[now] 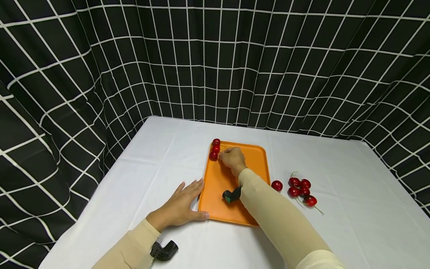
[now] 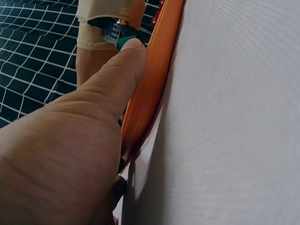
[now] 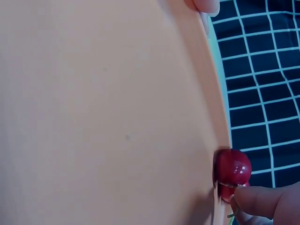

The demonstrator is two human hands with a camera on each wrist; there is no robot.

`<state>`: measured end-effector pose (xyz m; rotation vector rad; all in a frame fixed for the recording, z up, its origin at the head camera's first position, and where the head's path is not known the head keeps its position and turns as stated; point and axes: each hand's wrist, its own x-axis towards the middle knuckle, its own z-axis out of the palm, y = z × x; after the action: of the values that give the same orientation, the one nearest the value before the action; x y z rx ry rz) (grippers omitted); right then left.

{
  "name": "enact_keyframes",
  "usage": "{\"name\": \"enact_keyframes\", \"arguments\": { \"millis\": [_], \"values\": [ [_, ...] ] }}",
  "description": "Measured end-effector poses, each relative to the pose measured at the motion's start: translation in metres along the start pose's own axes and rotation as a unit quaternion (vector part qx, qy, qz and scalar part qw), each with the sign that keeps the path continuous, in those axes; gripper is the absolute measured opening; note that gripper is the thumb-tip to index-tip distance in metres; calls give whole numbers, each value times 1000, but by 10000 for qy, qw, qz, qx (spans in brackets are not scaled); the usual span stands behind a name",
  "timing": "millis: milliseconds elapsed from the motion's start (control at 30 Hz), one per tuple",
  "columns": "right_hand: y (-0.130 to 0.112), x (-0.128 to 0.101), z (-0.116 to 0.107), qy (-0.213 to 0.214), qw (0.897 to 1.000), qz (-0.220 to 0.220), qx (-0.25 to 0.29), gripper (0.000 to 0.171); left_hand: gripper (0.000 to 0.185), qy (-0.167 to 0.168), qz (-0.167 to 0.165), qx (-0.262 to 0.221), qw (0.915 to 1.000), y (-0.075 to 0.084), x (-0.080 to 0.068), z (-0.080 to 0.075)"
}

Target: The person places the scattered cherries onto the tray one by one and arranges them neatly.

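The right hand (image 1: 231,158) sits at the upper left corner of the orange tray (image 1: 248,157), fingertips pinching a cherry (image 3: 231,168) in the row of three cherries (image 1: 214,148) along the rim. The left hand (image 1: 179,205) lies flat and relaxed on the white bench (image 1: 151,157), thumb against the tray's lower left edge. More loose cherries (image 1: 300,188) lie right of centre in the frame.
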<state>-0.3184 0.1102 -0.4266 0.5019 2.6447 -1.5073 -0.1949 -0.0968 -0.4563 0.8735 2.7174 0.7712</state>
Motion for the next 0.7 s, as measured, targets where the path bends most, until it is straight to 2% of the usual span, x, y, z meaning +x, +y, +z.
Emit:
{"name": "enact_keyframes", "arguments": {
  "millis": [200, 400, 567, 700],
  "values": [
    [2, -2, -1, -49, 9998, -128, 159, 9, 108, 21, 33, 35, 10000, -1, -1, 1],
    [13, -5, -15, -30, 9986, -161, 499, 13, 107, -21, 95, 25, 9999, 2, 3, 6],
    [11, -19, -36, -64, 9949, -408, 920, 16, 107, -33, 45, -26, 10000, 3, 2, 6],
    [-1, -44, -66, -219, 9867, -833, 1375, 19, 107, 34, -15, -58, 10000, 1, -1, -1]
  ]
}}
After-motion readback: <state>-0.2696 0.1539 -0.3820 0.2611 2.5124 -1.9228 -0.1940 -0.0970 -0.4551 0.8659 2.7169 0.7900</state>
